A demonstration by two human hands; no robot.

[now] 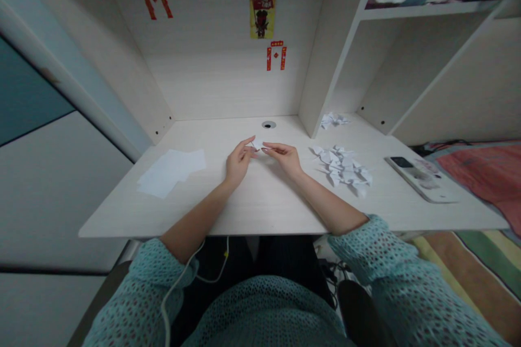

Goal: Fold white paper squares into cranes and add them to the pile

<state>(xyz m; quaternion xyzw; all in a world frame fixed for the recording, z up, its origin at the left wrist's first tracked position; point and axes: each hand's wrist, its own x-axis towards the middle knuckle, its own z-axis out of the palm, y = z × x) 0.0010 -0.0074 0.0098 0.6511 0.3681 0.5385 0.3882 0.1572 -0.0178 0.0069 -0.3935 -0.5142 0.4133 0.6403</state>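
A small white piece of paper (258,145) is held between my two hands above the middle of the desk. My left hand (239,162) pinches its left side with thumb and fingertips. From the other side, my right hand (286,158) grips the right edge the same way. The paper's exact folds are too small to make out. Flat white paper sheets (173,171) lie overlapping to the left of my left hand. Right of my right hand is a loose pile of folded white paper pieces (342,167).
A few more folded papers (334,120) lie under the shelf (407,10) at the back right. A phone-like white device (421,179) rests near the desk's right end, beside a red cloth (472,168). A white cable (175,284) hangs over my left sleeve. An upright panel (337,43) divides the desk's back.
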